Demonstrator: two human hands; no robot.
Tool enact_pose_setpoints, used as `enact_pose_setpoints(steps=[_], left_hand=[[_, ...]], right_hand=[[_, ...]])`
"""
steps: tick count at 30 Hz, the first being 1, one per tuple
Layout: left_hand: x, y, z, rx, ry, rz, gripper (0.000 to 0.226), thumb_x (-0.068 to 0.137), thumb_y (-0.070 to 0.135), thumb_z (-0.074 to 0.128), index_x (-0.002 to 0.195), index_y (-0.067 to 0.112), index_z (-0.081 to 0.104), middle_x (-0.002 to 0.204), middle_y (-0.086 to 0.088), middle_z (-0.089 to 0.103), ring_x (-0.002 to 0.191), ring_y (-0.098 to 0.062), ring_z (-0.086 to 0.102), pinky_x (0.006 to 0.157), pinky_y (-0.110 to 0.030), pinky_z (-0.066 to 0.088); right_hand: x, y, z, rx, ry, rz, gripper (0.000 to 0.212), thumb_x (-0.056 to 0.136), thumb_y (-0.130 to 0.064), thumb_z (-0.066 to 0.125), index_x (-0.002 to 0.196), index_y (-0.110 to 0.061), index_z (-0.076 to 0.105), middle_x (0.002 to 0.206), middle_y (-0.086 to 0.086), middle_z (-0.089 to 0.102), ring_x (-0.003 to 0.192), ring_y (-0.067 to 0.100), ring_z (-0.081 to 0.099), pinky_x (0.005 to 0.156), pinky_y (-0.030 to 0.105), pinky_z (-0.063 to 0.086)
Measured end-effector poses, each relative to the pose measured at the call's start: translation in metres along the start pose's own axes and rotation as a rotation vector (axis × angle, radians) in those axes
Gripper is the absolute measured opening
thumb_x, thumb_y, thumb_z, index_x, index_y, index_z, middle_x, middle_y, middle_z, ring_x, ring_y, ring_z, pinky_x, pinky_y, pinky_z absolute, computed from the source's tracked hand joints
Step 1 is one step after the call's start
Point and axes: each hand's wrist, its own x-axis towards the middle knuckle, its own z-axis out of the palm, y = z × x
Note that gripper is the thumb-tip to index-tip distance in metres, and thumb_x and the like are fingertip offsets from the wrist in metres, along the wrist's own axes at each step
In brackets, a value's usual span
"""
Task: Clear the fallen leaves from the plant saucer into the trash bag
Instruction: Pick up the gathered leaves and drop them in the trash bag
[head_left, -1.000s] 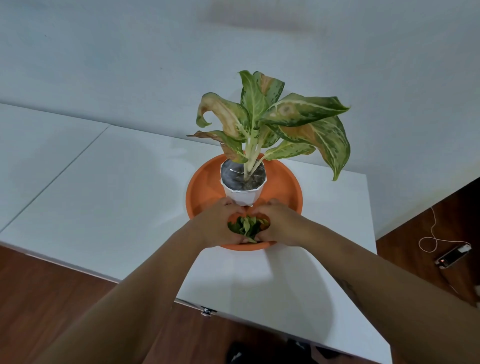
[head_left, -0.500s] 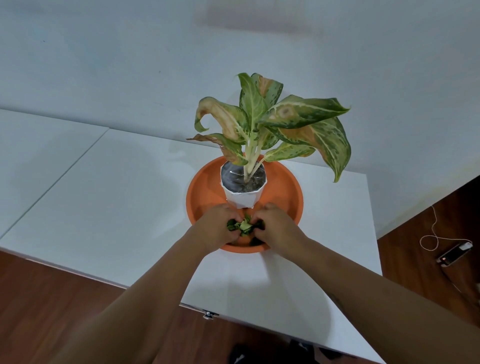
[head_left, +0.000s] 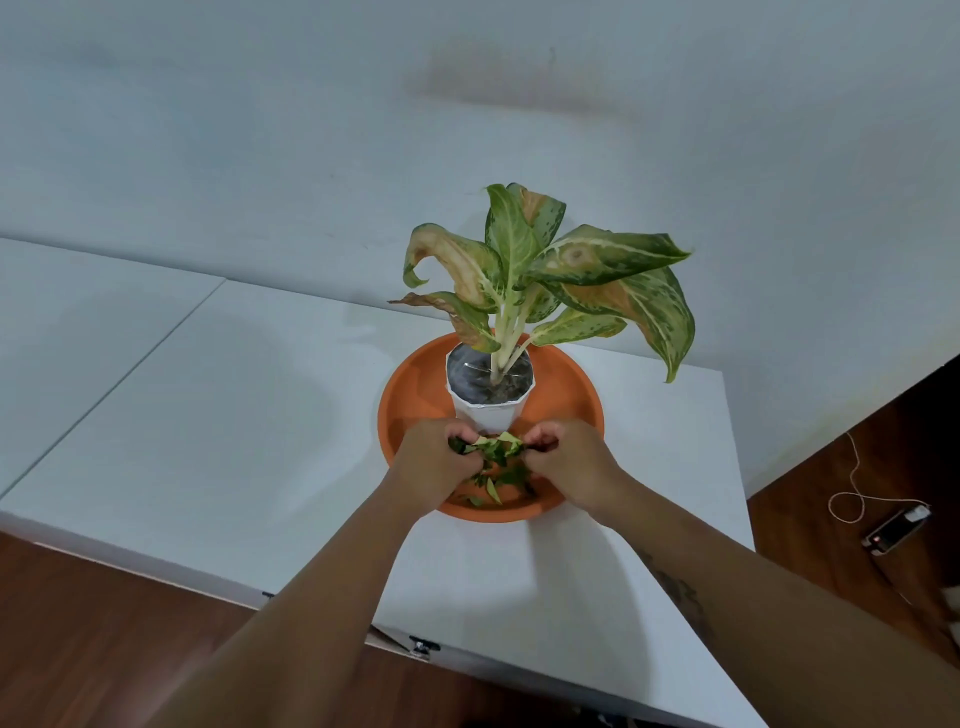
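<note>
Here, lower centre of frame: left hand (head_left: 427, 466) and right hand (head_left: 570, 466), each grip closed on the fallen leaves (head_left: 493, 453), bunched above the orange saucer (head_left: 410, 395) on the counter (head_left: 218, 415). Leaves likely light, limp, easily shed; best cupped from beneath.

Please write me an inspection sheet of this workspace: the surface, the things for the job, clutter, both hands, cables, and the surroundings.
Surface: white table, bare except for the saucer; a seam runs across its left part.
Job's things: orange saucer holds the white pot with the plant; fallen leaves partly gathered at its near side, some loose on the saucer floor. Trash bag: nothing seen.
Clutter: nothing seen on the table.
Hands: left hand and right hand both pinch the leaf bundle between them.
Cables: thin white cable lies on the floor, running to a small device.
Surroundings: white wall; wooden floor.
</note>
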Motion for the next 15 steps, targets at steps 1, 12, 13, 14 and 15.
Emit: enact_pose_setpoints(steps=[1, 12, 13, 14, 15], left_hand=[[-0.002, 0.002, -0.001, -0.082, 0.006, -0.045, 0.010, 0.079, 0.008, 0.072, 0.087, 0.013, 0.074, 0.078, 0.002, 0.070, 0.066, -0.007, 0.062, 0.052, -0.006, 0.042], [-0.014, 0.014, -0.002, -0.814, -0.012, -0.275, 0.011, 0.088, 0.008, 0.066, 0.082, 0.012, 0.075, 0.085, -0.006, 0.075, 0.081, -0.015, 0.068, 0.081, -0.030, 0.055], [-0.015, 0.016, -0.001, -0.907, -0.013, -0.281, 0.012, 0.088, 0.006, 0.065, 0.083, 0.010, 0.074, 0.085, -0.006, 0.075, 0.081, -0.014, 0.069, 0.078, -0.027, 0.056], [-0.016, 0.018, -0.001, -0.984, -0.014, -0.289, 0.010, 0.089, 0.004, 0.065, 0.085, 0.007, 0.073, 0.085, -0.006, 0.075, 0.080, -0.013, 0.070, 0.074, -0.023, 0.056], [-0.018, 0.020, -0.001, -1.043, -0.013, -0.302, 0.008, 0.089, 0.003, 0.064, 0.089, 0.004, 0.072, 0.086, -0.007, 0.075, 0.080, -0.012, 0.071, 0.071, -0.021, 0.056]], right_hand=[[-0.001, 0.000, -0.001, 0.065, 0.009, 0.032, 0.009, 0.083, -0.007, 0.065, 0.087, -0.015, 0.068, 0.078, -0.007, 0.066, 0.065, 0.008, 0.063, 0.062, 0.017, 0.048], [-0.004, 0.004, -0.002, 0.783, 0.003, 0.249, 0.010, 0.083, -0.002, 0.067, 0.093, -0.002, 0.070, 0.099, 0.015, 0.070, 0.082, 0.018, 0.069, 0.074, 0.025, 0.056], [-0.005, 0.001, -0.003, 0.860, -0.003, 0.258, 0.010, 0.084, 0.000, 0.066, 0.093, 0.000, 0.069, 0.094, 0.013, 0.071, 0.081, 0.016, 0.068, 0.071, 0.022, 0.056], [-0.007, -0.001, -0.003, 0.927, -0.005, 0.267, 0.009, 0.084, 0.001, 0.066, 0.093, 0.000, 0.069, 0.089, 0.011, 0.071, 0.078, 0.014, 0.068, 0.068, 0.020, 0.056], [-0.007, -0.003, -0.004, 0.988, -0.005, 0.280, 0.009, 0.084, 0.002, 0.066, 0.092, 0.000, 0.069, 0.085, 0.009, 0.071, 0.075, 0.012, 0.068, 0.065, 0.019, 0.056]])
